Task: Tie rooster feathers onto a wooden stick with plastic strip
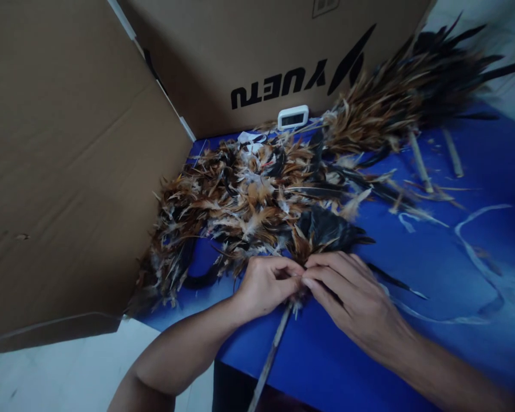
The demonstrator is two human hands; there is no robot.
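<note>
My left hand (268,284) and my right hand (347,289) meet at the base of a feather bundle (326,229), fingertips pinched together. The bundle has dark and brown feathers and sits at the upper end of a thin stick (268,360), which runs down past the table's front edge. Both hands are closed on the bundle's base; the exact spot between the fingertips is hidden. A pale plastic strip (476,260) trails from beside my right hand in a curve over the blue table (450,223).
Loose brown and black feathers (249,200) cover the table's left and middle. A large feather duster (395,97) lies at the back right, near two short sticks. Cardboard panels (68,171) stand left and behind. A small white digital device (293,117) rests against the back panel.
</note>
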